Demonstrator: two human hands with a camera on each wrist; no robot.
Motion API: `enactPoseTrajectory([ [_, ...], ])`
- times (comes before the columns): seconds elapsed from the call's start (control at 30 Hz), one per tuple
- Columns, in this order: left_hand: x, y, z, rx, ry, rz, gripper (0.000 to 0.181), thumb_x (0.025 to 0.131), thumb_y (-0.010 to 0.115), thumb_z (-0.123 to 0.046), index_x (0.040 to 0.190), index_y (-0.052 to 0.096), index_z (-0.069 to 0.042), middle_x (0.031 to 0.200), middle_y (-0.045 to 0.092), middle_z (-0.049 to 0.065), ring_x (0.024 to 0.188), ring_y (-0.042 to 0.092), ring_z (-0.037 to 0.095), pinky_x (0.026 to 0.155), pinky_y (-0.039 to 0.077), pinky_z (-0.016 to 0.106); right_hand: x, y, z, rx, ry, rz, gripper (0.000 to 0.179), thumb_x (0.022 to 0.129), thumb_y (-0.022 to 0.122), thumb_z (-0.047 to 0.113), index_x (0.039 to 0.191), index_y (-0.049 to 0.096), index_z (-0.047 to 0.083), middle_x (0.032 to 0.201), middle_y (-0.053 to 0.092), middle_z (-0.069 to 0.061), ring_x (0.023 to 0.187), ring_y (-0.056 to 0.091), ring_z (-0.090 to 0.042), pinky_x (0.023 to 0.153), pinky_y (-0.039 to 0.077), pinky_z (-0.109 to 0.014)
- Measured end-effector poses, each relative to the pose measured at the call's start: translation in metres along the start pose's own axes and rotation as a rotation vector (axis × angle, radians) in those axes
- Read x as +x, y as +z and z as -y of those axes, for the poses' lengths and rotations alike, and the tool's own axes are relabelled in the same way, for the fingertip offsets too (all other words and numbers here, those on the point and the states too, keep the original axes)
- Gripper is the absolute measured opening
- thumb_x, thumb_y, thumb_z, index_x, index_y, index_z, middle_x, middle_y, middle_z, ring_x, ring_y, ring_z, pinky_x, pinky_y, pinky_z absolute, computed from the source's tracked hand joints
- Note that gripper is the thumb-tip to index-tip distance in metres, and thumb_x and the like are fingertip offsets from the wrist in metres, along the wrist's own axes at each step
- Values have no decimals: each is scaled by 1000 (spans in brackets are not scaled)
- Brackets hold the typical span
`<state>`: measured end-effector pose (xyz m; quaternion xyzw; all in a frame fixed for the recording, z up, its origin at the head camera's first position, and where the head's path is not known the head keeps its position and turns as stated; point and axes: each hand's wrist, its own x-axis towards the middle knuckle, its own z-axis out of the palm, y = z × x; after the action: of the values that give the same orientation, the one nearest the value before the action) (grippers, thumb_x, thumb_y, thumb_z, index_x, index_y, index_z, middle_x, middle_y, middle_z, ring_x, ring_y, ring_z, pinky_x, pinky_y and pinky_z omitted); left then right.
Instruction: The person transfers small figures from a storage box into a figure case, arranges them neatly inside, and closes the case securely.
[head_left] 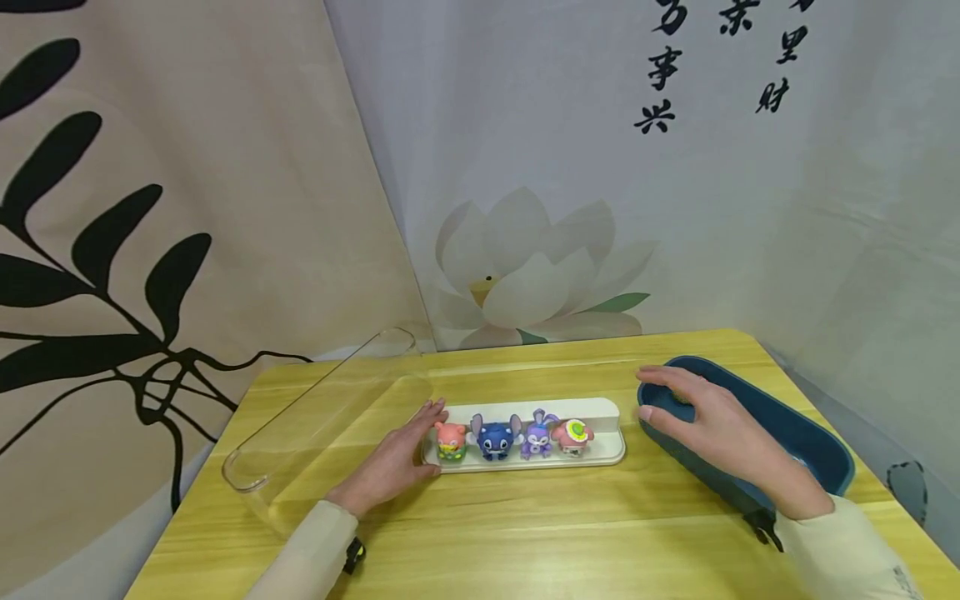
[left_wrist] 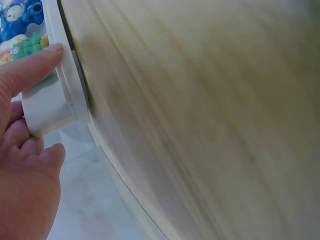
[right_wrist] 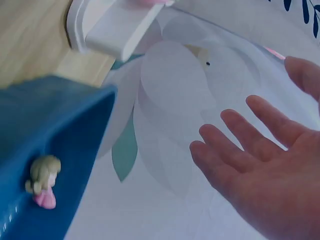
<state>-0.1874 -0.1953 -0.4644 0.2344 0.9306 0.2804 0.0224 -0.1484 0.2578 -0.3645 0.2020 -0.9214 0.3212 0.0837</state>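
My left hand (head_left: 396,460) grips the left end of a white stepped display stand (head_left: 609,446), thumb at the front edge and fingers behind. Along the stand's lower step stand several small figurines: a pink one (head_left: 452,440), a blue big-eared one (head_left: 496,437), a purple long-eared one (head_left: 537,435) and a pink one with a round yellow-green top (head_left: 573,437). My right hand (head_left: 723,437) hovers above a dark blue bin (head_left: 806,433), fingers spread and holding nothing. Inside the bin, the right wrist view shows a figurine with light hair and a pink dress (right_wrist: 45,182).
A transparent cover (head_left: 315,388) lies slanted at the left, beside my left forearm. All this is on a yellow wood-grain table (head_left: 525,533). Behind its far edge hangs a printed cloth (head_left: 540,150). A black strap end (head_left: 763,527) shows near the right sleeve.
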Motion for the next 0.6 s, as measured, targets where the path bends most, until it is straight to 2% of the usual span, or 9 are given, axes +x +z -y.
enactPoseTrajectory([
  [0.1,1,0,0,-1,-3,0,89,84,85,-2,159,40,-9,171,24,5,157,19,27,120,29,60,-3,-10,-4,-14,16,3,54,102,68,37,148,56,12,151,54,-14,127,58,-41,97,50,-66],
  [0.23,1,0,0,4,-7,1,89,84,86,-3,160,39,-10,171,24,3,157,18,26,120,29,61,-3,-20,-11,-21,39,23,55,102,66,40,149,55,13,155,50,-15,127,58,-41,95,50,-65],
  [0.33,1,0,1,5,-5,-2,90,84,86,-3,160,39,-9,171,24,1,157,19,26,119,28,63,-1,-26,-18,-53,35,24,56,102,68,39,149,55,12,149,55,-14,114,60,-33,89,52,-55],
  [0.5,1,0,1,4,-6,0,89,84,86,-4,160,40,-9,171,21,-1,157,19,27,119,28,65,4,-33,-31,-73,33,27,59,99,71,38,148,56,11,141,60,-12,116,59,-32,91,50,-50],
  [0.6,1,0,1,2,-11,2,89,84,86,-4,159,40,-10,171,19,-2,157,18,26,119,27,65,7,-38,-40,-53,58,52,62,98,72,40,150,54,11,132,63,-10,119,60,-32,92,52,-40],
])
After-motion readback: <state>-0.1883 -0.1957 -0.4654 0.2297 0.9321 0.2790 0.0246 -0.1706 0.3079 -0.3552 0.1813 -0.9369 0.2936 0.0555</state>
